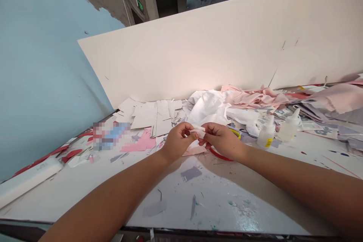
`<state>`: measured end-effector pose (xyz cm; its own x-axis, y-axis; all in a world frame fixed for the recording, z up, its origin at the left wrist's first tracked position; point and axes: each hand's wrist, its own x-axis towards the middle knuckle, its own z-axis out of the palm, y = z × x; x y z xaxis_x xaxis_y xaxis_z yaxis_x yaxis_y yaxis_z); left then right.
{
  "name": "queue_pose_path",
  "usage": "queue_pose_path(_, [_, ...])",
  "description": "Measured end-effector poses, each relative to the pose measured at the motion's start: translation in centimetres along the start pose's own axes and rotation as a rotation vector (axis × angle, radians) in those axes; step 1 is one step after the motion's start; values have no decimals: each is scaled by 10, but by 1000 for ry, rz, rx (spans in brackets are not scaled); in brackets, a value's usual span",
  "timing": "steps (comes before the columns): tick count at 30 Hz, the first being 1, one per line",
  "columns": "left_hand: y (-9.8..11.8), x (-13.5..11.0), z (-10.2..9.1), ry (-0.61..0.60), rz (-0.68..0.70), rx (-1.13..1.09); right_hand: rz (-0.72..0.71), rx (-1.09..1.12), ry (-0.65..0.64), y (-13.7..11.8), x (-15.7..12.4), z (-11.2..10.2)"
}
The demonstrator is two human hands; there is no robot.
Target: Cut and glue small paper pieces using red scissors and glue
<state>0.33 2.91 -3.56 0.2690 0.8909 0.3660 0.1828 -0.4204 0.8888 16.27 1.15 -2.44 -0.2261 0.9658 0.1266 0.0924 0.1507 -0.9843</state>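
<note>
Both of my hands meet above the middle of the white table (85, 189). My left hand (177, 141) and my right hand (221, 138) each pinch one end of a small white piece of fabric or paper (197, 131) held between them, fingers closed on it. Scissors with red and yellow handles (218, 154) lie on the table just under my right hand, mostly hidden by it. A pale pink scrap (194, 150) lies beneath the hands.
Two small glue bottles (266, 133) (289, 125) stand right of my hands. White paper pieces (153, 115), pink scraps (141, 143) and heaped white and pink cloth (249, 98) lie along a white back board (227, 45). Red strips (42, 159) sit at left.
</note>
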Motion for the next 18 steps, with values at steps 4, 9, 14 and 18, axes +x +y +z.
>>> queue_pose_path(4, [2, 0, 1, 42, -13, -66, -56, -95, 19, -1, -2, 2])
queue_pose_path(9, [-2, 2, 1, 78, -18, -89, -53, -85, -19, -3, -5, 2])
queue_pose_path(14, [0, 1, 1, 49, -22, -136, -89, -168, -4, 1, -6, 0])
queue_pose_path(18, [3, 2, -1, 42, -77, -194, -76, -178, 18, 3, -5, 2])
